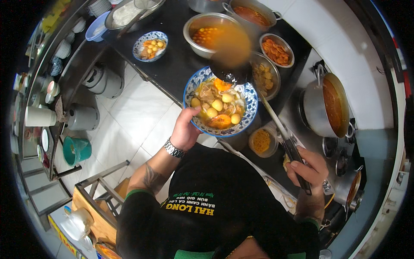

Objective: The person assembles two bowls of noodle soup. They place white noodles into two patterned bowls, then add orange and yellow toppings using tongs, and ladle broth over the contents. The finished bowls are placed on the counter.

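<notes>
My left hand (186, 128) is closed on the near left rim of a blue-and-white patterned bowl (252, 113). In the bowl lie white noodles, several small peeled eggs (217, 105), meat chunks and orange slices (221, 121). With my right hand (309, 166) I grip the black handle of a long metal ladle (279, 123). Its head, blurred by motion, looks full of orange broth and hangs over the bowl's far edge. Behind it stands a metal basin (188, 38) of orange broth with small eggs.
A second filled bowl (137, 48) sits on the black counter (172, 82). Around it are a pot of red broth (276, 16), basins of orange pieces (276, 51) and brown chunks (276, 84), and a yellow-filled container (261, 141). A large pot (317, 103) stands right.
</notes>
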The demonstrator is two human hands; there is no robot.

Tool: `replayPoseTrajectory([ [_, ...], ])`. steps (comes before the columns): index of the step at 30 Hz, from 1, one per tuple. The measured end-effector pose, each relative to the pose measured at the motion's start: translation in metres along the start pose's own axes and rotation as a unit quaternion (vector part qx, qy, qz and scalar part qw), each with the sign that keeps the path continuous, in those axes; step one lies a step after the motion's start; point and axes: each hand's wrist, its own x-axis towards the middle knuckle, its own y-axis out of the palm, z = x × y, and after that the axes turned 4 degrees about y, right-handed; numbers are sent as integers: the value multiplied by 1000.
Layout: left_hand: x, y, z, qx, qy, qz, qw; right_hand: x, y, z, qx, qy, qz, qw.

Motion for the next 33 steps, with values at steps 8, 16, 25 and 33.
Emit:
replayPoseTrajectory([
  [8,49,-119,-39,49,-85,-58,994,22,133,21,113,222,-187,950],
  [16,101,-178,-32,71,-113,-85,987,46,160,28,9,175,-126,976],
  [25,143,-194,-29,35,-110,-77,990,67,177,19,-16,229,-132,964],
  [33,172,-211,-82,152,-87,-137,975,72,181,14,4,216,-117,969],
])
